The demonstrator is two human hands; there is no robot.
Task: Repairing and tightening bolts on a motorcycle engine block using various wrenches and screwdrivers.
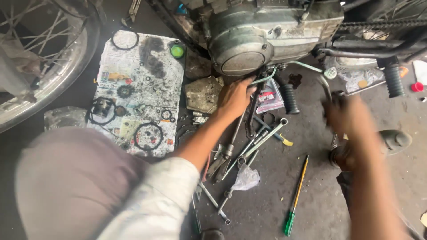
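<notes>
Engine [262, 31] sits at the top of my view, grey and grimy, its round side cover facing me and its top cut off by the frame edge. Left of it a spoked wheel [49, 58] curves out of sight. Below the engine, on the concrete floor [267, 209], lies a sheet of newspaper [147, 89] spread with rubber rings, a small sprocket and a green cap.

My left hand [233, 100] reaches under the engine cover, fingers curled around a spanner [267, 76] whose head lies at the base of the cover. As I judge it, I am working a fastener low on the case, and the next move calls for seating the spanner squarely and pulling steadily, so it does not slip off the bolt. The bolt itself is hidden behind my hand and the spanner's end.

My right hand [351, 120] is a blur to the right, near the kick lever and footpeg [393, 80]; I cannot tell whether its fingers are wide, narrow or holding anything.

Between the hands the floor is scattered with tools: pliers [220, 162], several spanners crossed over each other [262, 138], and a green-handled screwdriver [296, 200] lying apart lower down. A crumpled plastic bag [246, 178] rests among them. My knee and sleeve fill the lower left and hide whatever lies beneath. A small red cap [417, 86] shows at the far right edge.
</notes>
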